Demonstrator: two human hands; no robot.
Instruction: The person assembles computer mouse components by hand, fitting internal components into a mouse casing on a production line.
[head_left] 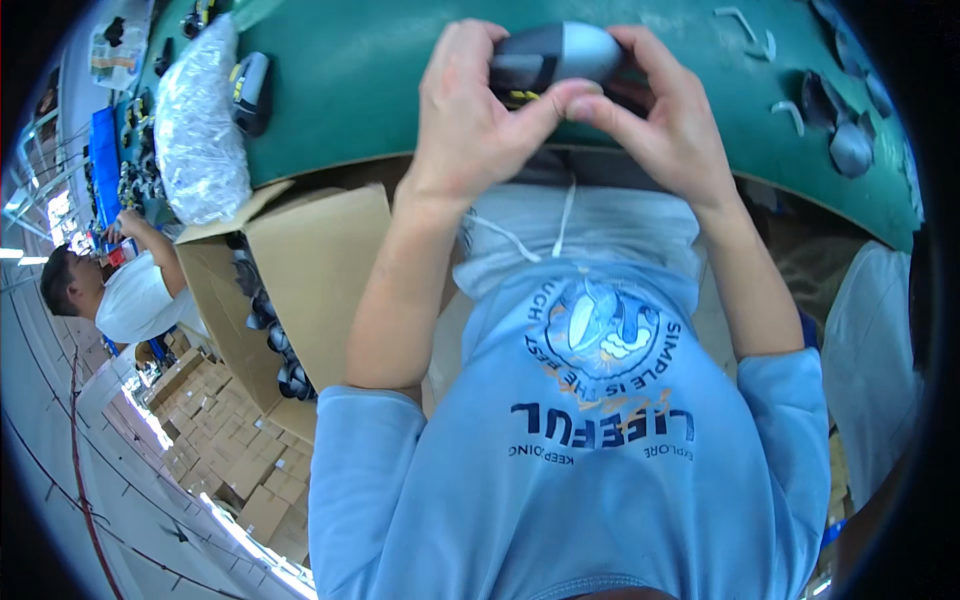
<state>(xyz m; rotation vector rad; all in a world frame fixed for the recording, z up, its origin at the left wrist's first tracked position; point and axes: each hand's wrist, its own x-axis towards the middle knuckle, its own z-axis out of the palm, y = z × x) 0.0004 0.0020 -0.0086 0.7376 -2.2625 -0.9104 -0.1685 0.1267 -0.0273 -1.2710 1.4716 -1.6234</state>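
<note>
Both of my hands hold a rounded plastic housing, black on the left and light grey on the right, just above the green table. A bit of yellow shows on its underside. My left hand grips the black end, its thumb pressed along the lower edge. Around the grey end my right hand is closed, and the two thumbs meet at the middle. The fingers behind the housing are mostly hidden. A similar grey-and-black housing lies on the table to the left.
Clear plastic wrap lies left on the green table. An open carton below holds dark parts. Curved dark shells and pale bent strips lie at right. A co-worker works at far left.
</note>
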